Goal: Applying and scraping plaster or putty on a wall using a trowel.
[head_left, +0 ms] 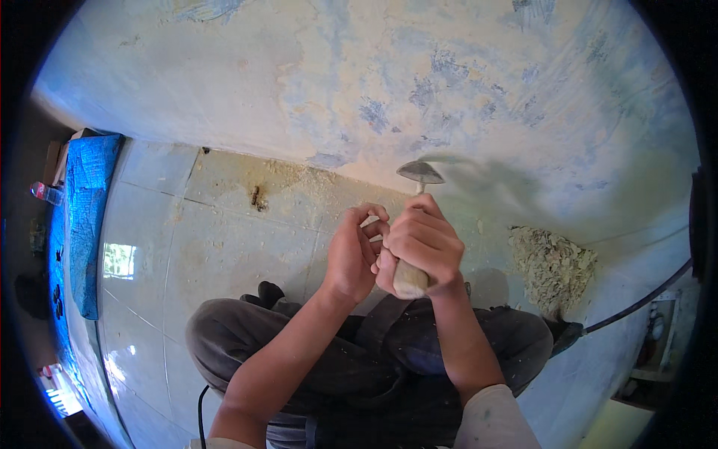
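My right hand (425, 243) is wrapped around the thick wooden handle (411, 280) of a scraper. Its flat metal blade (420, 173) points up toward the wall, standing a little in front of it as far as I can tell. Close beside it, my left hand (353, 258) has its fingers loosely curled and apart, with nothing visible in them. The left fingertips are near the right hand; whether they touch is unclear. Ahead, the wall (336, 90) shows patchy blue and cream paint, with rough, scraped-looking areas.
A heap of paint flakes (553, 268) lies at the wall's foot on the right, near a dark long-handled thing (636, 299). Crumbs dust the tiled floor (247, 247). Far left are a blue sheet-covered board (93, 224) and a plastic bottle (46, 193). My bent knees (239, 337) are below.
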{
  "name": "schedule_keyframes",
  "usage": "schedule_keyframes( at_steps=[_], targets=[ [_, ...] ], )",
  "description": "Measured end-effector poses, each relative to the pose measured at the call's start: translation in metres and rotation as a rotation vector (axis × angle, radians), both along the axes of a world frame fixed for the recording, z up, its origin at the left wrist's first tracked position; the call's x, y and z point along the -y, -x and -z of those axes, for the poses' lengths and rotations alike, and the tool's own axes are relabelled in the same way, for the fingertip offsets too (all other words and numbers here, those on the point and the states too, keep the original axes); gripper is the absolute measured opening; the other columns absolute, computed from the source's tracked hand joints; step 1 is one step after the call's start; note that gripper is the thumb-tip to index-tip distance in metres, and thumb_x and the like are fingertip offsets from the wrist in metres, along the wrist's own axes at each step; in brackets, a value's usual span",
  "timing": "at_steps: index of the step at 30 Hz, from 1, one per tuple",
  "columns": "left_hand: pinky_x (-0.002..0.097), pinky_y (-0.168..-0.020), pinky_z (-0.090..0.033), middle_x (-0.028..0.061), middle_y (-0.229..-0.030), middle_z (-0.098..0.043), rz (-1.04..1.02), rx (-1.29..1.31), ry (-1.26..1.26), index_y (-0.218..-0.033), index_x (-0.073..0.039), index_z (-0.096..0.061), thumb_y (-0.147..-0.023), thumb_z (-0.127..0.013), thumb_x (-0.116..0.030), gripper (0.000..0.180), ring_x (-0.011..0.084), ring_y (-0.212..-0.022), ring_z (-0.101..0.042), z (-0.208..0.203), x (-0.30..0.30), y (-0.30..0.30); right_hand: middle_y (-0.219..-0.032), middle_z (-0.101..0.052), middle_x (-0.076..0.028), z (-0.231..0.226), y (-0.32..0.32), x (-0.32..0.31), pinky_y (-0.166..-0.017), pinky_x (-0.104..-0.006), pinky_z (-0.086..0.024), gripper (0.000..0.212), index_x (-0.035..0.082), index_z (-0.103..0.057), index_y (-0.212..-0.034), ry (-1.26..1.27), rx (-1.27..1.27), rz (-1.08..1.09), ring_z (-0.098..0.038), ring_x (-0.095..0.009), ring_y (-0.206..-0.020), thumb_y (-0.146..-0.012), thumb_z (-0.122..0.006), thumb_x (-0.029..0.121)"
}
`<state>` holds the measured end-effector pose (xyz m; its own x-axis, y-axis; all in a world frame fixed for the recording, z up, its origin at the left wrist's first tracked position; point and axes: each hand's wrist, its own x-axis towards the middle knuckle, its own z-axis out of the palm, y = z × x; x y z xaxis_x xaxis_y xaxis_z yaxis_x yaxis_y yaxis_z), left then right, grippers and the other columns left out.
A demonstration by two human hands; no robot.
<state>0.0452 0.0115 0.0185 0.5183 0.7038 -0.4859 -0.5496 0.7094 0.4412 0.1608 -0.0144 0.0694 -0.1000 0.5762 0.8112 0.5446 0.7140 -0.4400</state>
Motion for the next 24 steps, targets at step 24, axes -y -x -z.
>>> schedule_keyframes(
  at_steps=[24],
  targets=[
    [0.024,-0.04,-0.036,0.004,-0.069,-0.056,-0.015,-0.028,0.012,-0.097,-0.009,-0.054,-0.1,-0.037,-0.034,0.03,0.0119,-0.047,-0.048,-0.0018,0.0,-0.0011,-0.06,-0.045,-0.003,0.0019,0.0053,0.0023,-0.064,-0.0351,-0.045,0.018,0.005,-0.047,-0.059,-0.048,-0.008,0.029,-0.051,-0.019,-0.053,-0.053,-0.062,-0.002]
  ],
)
